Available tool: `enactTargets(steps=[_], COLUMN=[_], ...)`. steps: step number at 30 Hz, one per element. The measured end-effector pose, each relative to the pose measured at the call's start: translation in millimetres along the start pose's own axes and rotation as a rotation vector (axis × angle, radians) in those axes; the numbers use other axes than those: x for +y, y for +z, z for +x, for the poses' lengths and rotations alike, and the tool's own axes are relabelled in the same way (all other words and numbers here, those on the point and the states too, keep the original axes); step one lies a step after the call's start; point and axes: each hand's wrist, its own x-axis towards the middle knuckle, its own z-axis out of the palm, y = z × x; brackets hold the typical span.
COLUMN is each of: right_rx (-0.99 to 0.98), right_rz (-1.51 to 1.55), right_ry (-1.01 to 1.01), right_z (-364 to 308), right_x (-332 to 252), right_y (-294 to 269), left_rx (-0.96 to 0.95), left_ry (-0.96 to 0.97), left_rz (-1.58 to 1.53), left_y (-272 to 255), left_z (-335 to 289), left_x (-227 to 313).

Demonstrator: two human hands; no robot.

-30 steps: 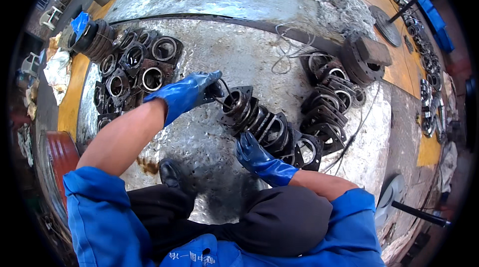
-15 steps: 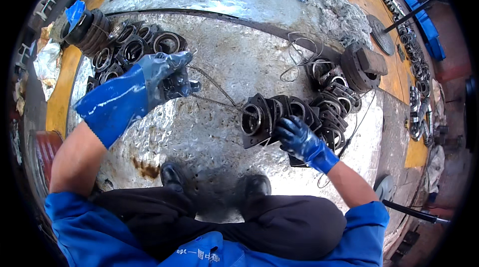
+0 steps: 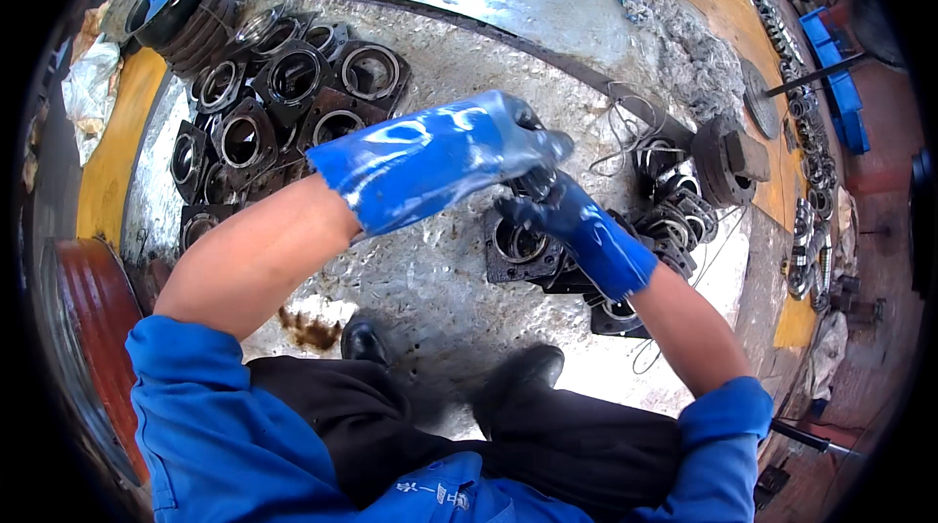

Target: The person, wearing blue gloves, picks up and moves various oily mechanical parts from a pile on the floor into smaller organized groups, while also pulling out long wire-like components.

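My left hand (image 3: 523,137), in a wet blue rubber glove, reaches across to the right with its fingers curled. Just below it, my right hand (image 3: 552,205), gloved alike, is bent at the fingers and meets it. Whatever lies between the two hands is hidden by the gloves. Beneath them is a row of dark square metal flanges with round bores; the nearest flange (image 3: 518,241) lies partly under my right hand. Another square flange (image 3: 618,316) sticks out below my right wrist.
Many oily square flanges (image 3: 293,73) are heaped at the left. A stack of round rings (image 3: 200,24) stands behind them, a red drum (image 3: 93,327) nearer. At the right are a weighted round part (image 3: 723,166), a loose wire (image 3: 616,132) and a blue tray (image 3: 835,83).
My left hand has swung right from the left heap, where a wire loop ran from it to the flanges. My right hand has lifted off the flange row to meet it.
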Motion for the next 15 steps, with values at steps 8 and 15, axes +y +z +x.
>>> enactTargets(steps=[8, 15], right_rx=[0.043, -0.044], right_rz=[-1.146, -1.053], right_ry=[-0.181, -0.190], right_z=[-14, -56], right_x=[-5, -1], right_y=[28, 9], left_rx=[0.062, -0.117], left_ry=[-0.255, 0.083], left_rz=[-0.309, -1.034], left_y=[-3, 7], left_z=[-24, -30], left_x=[-27, 25])
